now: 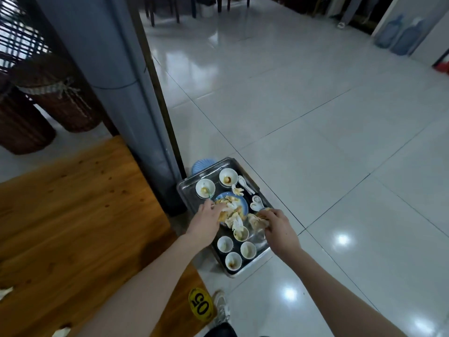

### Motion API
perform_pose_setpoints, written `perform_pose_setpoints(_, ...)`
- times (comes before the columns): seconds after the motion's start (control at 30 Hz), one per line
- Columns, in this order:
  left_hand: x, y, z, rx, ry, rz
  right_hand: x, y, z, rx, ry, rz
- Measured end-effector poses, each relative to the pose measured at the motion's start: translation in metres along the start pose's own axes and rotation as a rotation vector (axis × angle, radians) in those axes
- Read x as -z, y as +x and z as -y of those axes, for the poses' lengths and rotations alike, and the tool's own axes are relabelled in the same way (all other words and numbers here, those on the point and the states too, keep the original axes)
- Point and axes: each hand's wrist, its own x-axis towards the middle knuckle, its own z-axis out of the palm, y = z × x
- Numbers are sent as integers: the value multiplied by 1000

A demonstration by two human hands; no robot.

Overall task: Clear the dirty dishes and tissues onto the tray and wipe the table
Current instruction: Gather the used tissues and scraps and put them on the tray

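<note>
Dishes stacked, last tissues (258, 221) going onto the tray (243, 271) beside the table (73, 203)

The right hand (279, 227) clutches stained tissues at the tray's right edge. The left hand (206, 220) reaches into the heap on the blue plate (241, 206); whether it pinches or presses cannot be told. 4 cups (224, 244) sit nearest. The likely next move is to release, then wipe.

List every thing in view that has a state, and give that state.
tray, loaded, off the table
blue plate, heaped with soiled tissues
two bowls, upright, stained with residue
four cups, upright, stained
spoon, lying on tray
left hand, touches soiled tissues, grip unclear
right hand, grips tissue wad
table, white scraps at near edge
</note>
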Motion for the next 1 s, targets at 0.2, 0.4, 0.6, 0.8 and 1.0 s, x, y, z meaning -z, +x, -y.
perform_pose_setpoints(0.2,-4,39,-4,41,-50,18,3,50,0,25,-10,78)
perform_pose_setpoints(0.4,-12,69,-4,127,-74,45,-5,100,-10,59,-41,190)
perform_pose_setpoints(0.6,-12,100,-8,274,-131,-1,-13,154,-22,150,-44,284)
perform_pose_setpoints(0.8,-14,120,-9,380,-170,-46,-17,197,-26,279,-104,452)
perform_pose_setpoints(1.0,-24,132,-17,424,-223,-22,-11,217,-37,299,-141,511)
